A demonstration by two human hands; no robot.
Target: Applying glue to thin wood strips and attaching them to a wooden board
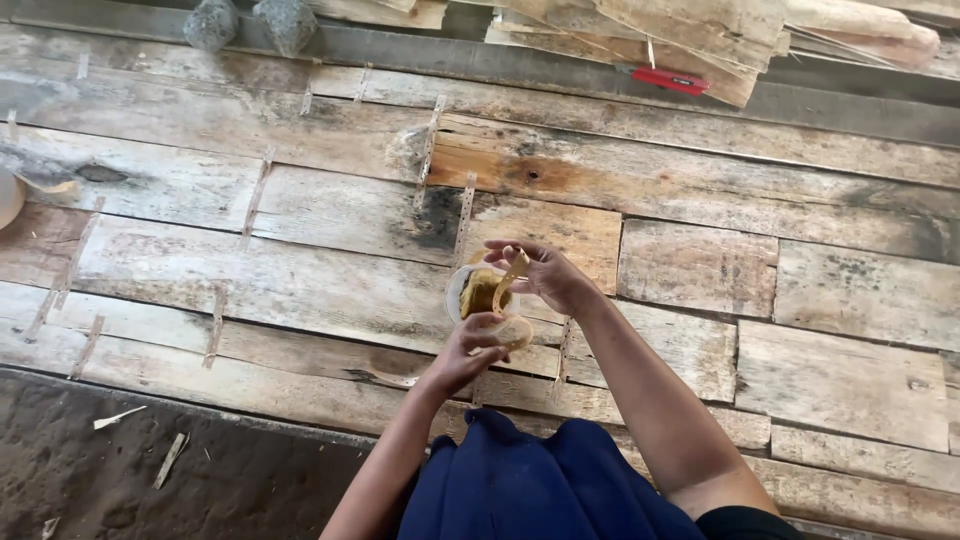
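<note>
My left hand (466,352) grips a small round white cup (480,298) from below; the cup holds a yellowish-brown paste. My right hand (545,272) is above the cup and pinches a thin flat stick (508,280) whose tip dips into the paste. Both hands are held over a rough plank floor (300,270). My knee in dark blue cloth (530,485) shows at the bottom.
Thin wood strips (256,195) lie across the weathered planks. A pile of boards (690,35) and a red flat tool (670,80) lie at the top right. Two grey stones (250,22) sit at the top left. Dark ground (150,470) lies at the lower left.
</note>
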